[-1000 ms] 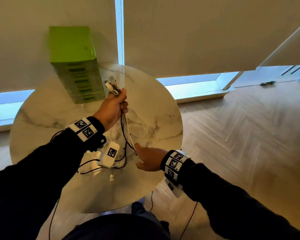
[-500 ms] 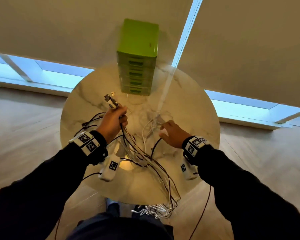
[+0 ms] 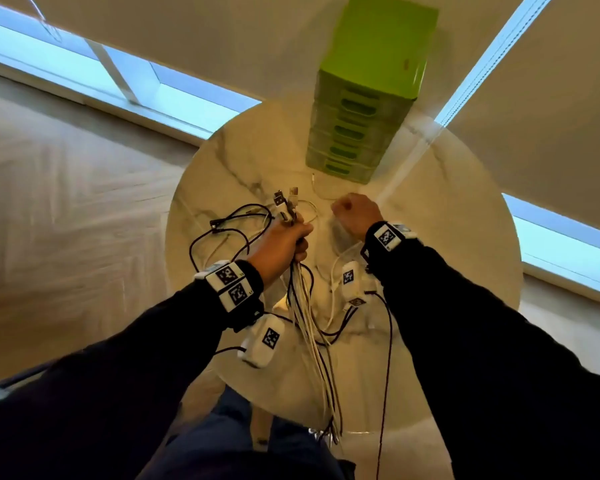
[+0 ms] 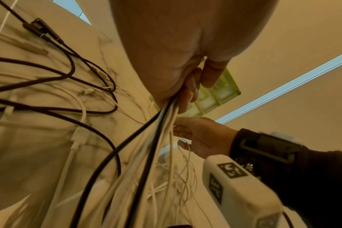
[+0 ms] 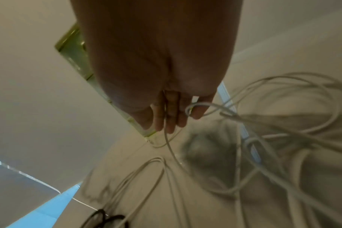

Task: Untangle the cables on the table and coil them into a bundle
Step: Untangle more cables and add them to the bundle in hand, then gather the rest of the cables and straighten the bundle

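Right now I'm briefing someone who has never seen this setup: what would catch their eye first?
Probably the left hand above the round marble table, gripping a bunch of black and white cables whose plugs stick up past the fingers while the rest trails off the near edge. Next, the bright green drawer unit at the table's far side, and the right hand pinching a thin white cable.

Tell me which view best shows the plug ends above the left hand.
Head view: the plug ends stick up from the left hand. Left wrist view shows only cables leaving the fist; right wrist view misses them.
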### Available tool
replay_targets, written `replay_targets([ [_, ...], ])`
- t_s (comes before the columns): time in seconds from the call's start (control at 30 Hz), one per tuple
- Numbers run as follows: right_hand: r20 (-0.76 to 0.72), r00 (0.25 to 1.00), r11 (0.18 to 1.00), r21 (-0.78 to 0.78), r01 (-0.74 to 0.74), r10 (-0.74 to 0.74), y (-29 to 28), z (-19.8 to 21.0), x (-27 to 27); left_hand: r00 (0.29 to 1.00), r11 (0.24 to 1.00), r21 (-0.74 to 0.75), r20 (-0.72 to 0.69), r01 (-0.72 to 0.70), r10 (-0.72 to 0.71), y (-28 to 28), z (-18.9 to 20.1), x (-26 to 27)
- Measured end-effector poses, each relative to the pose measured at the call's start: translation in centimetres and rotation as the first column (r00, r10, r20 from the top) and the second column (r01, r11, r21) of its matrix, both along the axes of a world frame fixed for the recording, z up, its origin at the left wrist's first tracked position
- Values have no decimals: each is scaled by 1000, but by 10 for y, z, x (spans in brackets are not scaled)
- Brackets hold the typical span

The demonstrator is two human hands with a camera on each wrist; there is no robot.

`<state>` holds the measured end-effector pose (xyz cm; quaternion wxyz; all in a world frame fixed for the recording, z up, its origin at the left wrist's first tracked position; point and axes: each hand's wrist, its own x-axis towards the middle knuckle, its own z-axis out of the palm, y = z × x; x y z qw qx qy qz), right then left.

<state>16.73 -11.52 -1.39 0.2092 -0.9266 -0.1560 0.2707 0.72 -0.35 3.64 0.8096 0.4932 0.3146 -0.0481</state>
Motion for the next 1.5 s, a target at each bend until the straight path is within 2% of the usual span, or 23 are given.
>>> replay_targets([
  [0.1,51,999,959,282,-24,10,-6,9,-10,1000,1000,19,-7,-23,23,2,-7,4],
  [0.2,57,992,863,489,-123,109,-20,27,-40,997,998,-10,-24,-68,68,3,-8,12],
  [0.33,-8,927,825,460,-329,374,-40,41,-74,994,995,-100,-109,11,-22,2,-5,30],
  [0.43,-41,918,843,413,-344,394,-55,40,-84,989,990,-59,-71,127,-131,-7,0,39],
  [0.53,-174,912,859,438,-266,371,-68,45,-75,979,979,22,-34,200,-200,-10,1,38],
  [0.6,-276,924,869,483,-105,265,-75,53,-60,965,965,33,11,261,-262,-10,3,35],
  [0.67,-372,925,871,477,115,82,-73,60,-47,947,948,17,44,318,-318,-9,5,30],
  [0.73,-486,873,853,442,278,-33,-64,68,-41,922,924,8,60,383,-383,-8,9,24],
  [0.8,-586,810,797,503,335,29,-54,74,-41,886,888,43,63,458,-460,-6,12,17],
  [0.9,-610,775,689,633,353,163,-47,75,-46,843,844,86,49,530,-535,-3,15,9],
  [0.97,-593,788,662,659,357,165,-47,72,-45,836,836,94,47,541,-547,-2,15,4],
  [1.07,-543,832,692,645,324,117,-48,70,-46,852,850,103,33,517,-522,-1,13,-2],
  [1.1,-528,846,693,638,337,76,-47,70,-47,871,868,102,18,486,-491,-1,11,-2],
  [1.17,-495,867,639,646,417,-65,-46,72,-48,922,917,96,-13,386,-387,-2,6,-2],
  [1.23,-382,899,602,672,430,-215,-45,76,-48,967,966,66,-67,251,-246,-3,3,-1],
  [1.3,-154,951,686,663,301,-269,-46,83,-52,989,995,-8,-111,97,-97,-6,2,-1],
  [1.4,140,983,836,548,23,-119,-42,96,-74,995,994,-101,-95,-43,34,-12,4,0],
  [1.5,193,981,884,461,-82,-10,-34,87,-98,999,994,-105,12,-29,31,-22,10,-3],
])
